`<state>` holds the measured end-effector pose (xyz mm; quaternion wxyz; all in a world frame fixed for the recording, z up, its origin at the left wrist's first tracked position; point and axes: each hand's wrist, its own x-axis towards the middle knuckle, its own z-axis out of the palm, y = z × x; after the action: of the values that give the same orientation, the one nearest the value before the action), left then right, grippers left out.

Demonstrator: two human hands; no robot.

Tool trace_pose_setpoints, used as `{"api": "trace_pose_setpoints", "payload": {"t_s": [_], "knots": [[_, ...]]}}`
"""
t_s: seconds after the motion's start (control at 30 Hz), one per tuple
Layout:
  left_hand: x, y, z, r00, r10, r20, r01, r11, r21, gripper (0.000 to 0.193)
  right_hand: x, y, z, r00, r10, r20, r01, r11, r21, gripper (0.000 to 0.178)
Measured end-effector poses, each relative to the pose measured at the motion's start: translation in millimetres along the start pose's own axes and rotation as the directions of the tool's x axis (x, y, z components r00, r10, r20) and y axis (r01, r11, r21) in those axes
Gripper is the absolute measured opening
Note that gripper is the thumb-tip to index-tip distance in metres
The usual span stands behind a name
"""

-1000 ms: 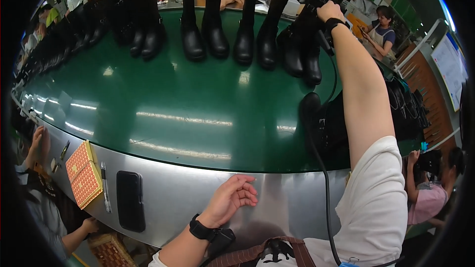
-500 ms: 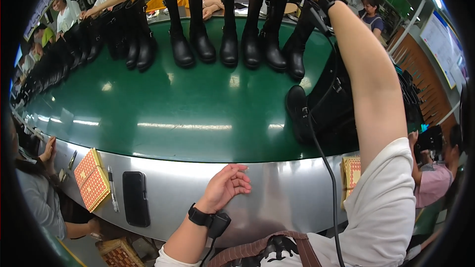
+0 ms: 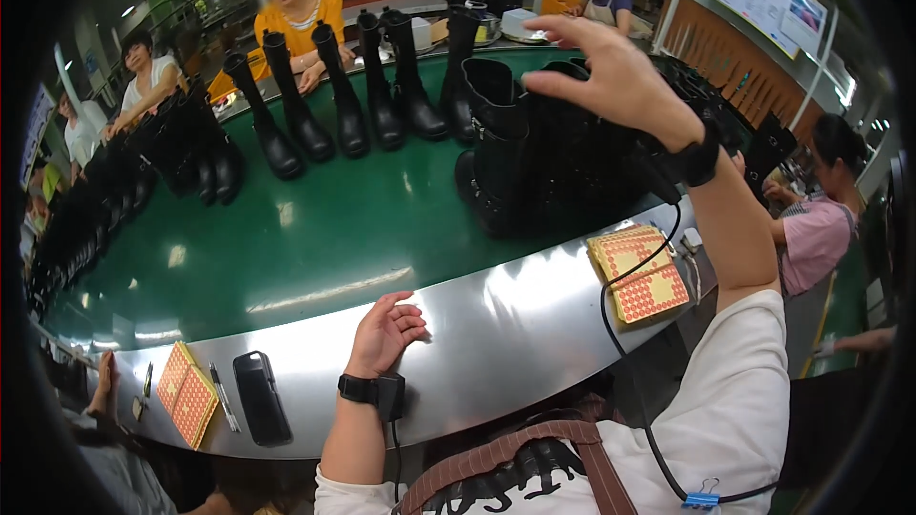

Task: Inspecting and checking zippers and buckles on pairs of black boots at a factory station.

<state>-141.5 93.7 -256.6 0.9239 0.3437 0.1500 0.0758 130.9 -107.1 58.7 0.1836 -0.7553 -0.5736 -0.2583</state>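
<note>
My right hand [image 3: 611, 76] is raised above a cluster of tall black boots at the right, thumb and fingers apart, holding nothing. Nearest to it stands a black boot [image 3: 498, 133] with an open top and a side buckle; its neighbours are partly hidden behind my hand and wrist. My left hand [image 3: 386, 332] rests at the metal edge of the table, fingers loosely curled and apart from the thumb, with nothing in it. Across the green tabletop [image 3: 315, 257] several upright black boots [image 3: 351, 124] form a row.
More boots [image 3: 86, 191] crowd the left end. On the metal rim [image 3: 496, 353] lie a yellow pad of red round stickers [image 3: 186, 396], pens [image 3: 224, 399], a black phone [image 3: 260, 399] and another sticker stack [image 3: 644, 277]. A cable [image 3: 611, 324] runs from my right wrist. Co-workers surround the table.
My view has turned to the right. My right hand has come back from its far reach to over the nearer boots, fingers spread. My left hand stays at the metal edge.
</note>
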Motion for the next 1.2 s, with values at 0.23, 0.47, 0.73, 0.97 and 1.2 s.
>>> {"api": "trace_pose_setpoints", "payload": {"t_s": [0.23, 0.47, 0.73, 0.97, 1.2], "knots": [[-4, -7, -14, 0.999, 0.004, -0.047, -0.004, 1.000, -0.002, 0.033, -10, -12, 43, 0.867, 0.166, 0.469, -0.188, 0.982, -0.001, 0.077], [-4, 1, -14, 0.996, -0.033, -0.082, 0.031, 0.999, -0.023, 0.032, 20, 14, 85, 0.874, 0.268, 0.406, -0.239, 0.963, -0.121, 0.062], [9, 0, 1, 0.997, -0.070, 0.023, 0.070, 0.998, 0.005, 0.029, 38, 21, 81, 0.983, 0.060, 0.175, -0.051, 0.997, -0.056, 0.047], [-2, 2, -6, 0.999, -0.046, 0.009, 0.046, 0.999, 0.024, 0.030, 126, -52, 73, 0.977, -0.088, -0.193, 0.108, 0.989, 0.097, 0.046], [3, 4, -10, 0.997, -0.068, 0.026, 0.067, 0.997, 0.032, 0.030, 145, -151, 130, 0.955, -0.026, -0.297, 0.075, 0.985, 0.153, 0.040]]}}
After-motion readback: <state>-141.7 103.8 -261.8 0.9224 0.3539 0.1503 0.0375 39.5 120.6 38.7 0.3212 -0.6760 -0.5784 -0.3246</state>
